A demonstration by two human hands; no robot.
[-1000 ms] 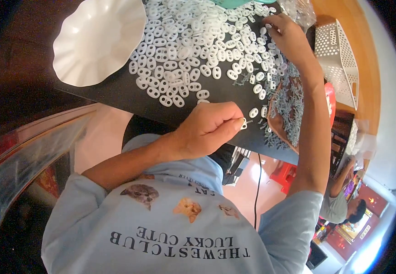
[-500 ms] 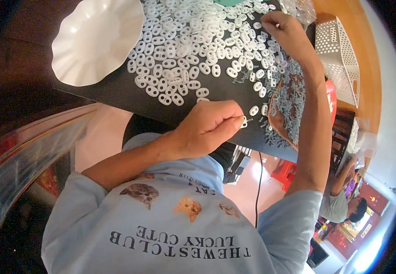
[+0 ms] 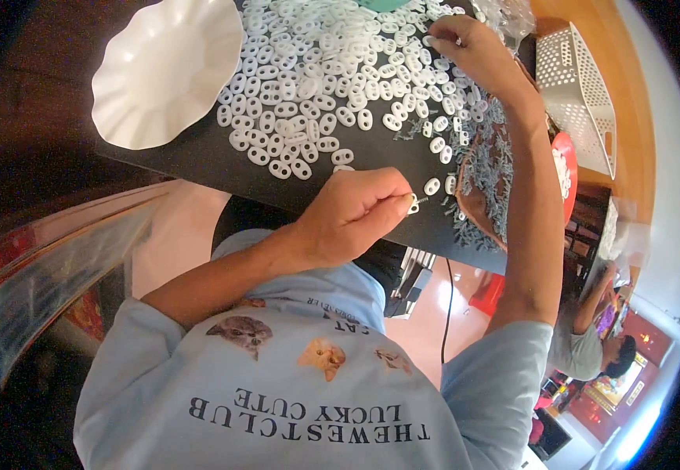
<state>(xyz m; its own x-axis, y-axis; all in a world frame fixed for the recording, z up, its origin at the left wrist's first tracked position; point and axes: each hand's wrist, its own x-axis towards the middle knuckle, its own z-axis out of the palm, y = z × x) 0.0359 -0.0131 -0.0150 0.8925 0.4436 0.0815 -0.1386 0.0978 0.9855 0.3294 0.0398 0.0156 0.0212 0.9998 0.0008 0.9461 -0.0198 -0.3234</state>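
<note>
My left hand (image 3: 359,211) is closed in front of my chest at the table's near edge. Its thumb and finger pinch a small white two-hole cord lock piece (image 3: 413,205), from which a thin metal spring sticks out. My right hand (image 3: 477,59) reaches over the right side of a large heap of white oval two-hole pieces (image 3: 301,63). Its fingers are bent with the tips close together; a speck of white shows among them, too small to name. Under my right forearm lie many blue-grey small parts (image 3: 485,184) on a brown tray-like surface.
A white scalloped plate (image 3: 164,70) stands at the far left of the dark table (image 3: 222,176). To the right are a white perforated basket (image 3: 583,94) and a red dish (image 3: 566,168) with white pieces. A clear plastic bag (image 3: 512,16) lies far right. Another person (image 3: 595,348) sits in the background.
My right hand has shifted a little left and farther over the white heap. My left hand stays nearly in place with the white piece and spring, and more of the red dish shows.
</note>
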